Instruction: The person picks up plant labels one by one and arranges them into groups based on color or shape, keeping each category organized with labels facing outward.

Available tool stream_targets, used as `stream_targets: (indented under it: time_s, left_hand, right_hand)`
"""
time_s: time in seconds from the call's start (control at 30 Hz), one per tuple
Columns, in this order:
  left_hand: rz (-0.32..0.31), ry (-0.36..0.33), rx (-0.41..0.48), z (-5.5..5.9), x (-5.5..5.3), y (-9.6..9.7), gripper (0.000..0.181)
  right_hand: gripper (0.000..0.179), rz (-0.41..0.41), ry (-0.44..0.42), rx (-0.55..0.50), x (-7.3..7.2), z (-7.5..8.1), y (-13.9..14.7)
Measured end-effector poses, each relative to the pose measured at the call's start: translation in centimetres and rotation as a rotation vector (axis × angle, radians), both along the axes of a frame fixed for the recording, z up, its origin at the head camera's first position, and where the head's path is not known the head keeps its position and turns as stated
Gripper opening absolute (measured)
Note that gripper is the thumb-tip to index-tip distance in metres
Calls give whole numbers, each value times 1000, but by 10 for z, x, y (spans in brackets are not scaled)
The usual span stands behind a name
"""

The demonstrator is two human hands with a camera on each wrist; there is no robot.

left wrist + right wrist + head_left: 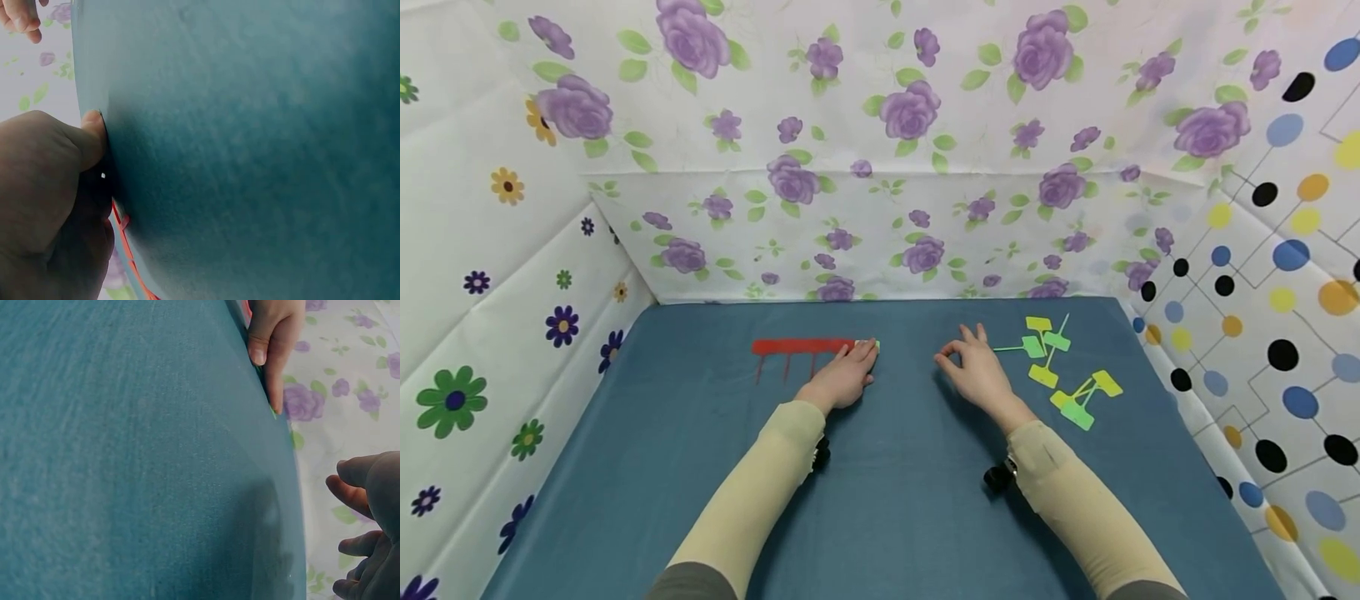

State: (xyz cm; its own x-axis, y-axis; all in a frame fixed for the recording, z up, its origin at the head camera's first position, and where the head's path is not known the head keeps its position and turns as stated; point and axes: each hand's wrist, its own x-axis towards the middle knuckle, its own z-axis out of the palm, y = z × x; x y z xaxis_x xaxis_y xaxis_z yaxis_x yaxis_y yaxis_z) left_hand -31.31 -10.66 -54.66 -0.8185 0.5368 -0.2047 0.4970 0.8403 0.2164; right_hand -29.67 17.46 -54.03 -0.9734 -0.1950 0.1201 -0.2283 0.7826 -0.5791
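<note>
- Closest are the person's cream sleeves (748, 492), grey at their lower ends, with a small black device (997, 479) at each wrist.
- The left hand (841, 379) lies with its fingers nearly straight, the tips resting on the right end of a red band (801, 346).
- That red band stretches away to the left of the left hand, thin red stems (787, 367) running from it toward the person.
- A sliver of green (877, 345) shows just beside the left fingertips.
- The right hand (977, 371) is raised, with nothing visible in its grasp; thumb and forefinger bend into a ring, the other fingers loosely extended. Whether those two tips touch, one cannot tell.
- Right of the right hand lie green tags (1057, 342) and yellow tags (1042, 376) in two loose groups, some overlapping; one green stem points toward that hand.
- A blue cloth (887, 500) spreads beneath both hands; a flowered sheet (910, 112) rises beyond them.
</note>
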Motion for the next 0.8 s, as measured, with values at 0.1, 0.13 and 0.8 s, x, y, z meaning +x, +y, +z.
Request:
stream_targets:
  time_s: [0.1,0.13,0.8]
  left_hand:
    - [0,2,-2,1,0,1,60]
    - [-1,4,-2,0,0,1,59]
    - [5,8,-9,0,1,0,60]
  right_hand:
    - [25,6,10,0,0,-1,1]
    - [25,6,14,0,0,-1,1]
    - [25,7,-28,-1,1,-9,18]
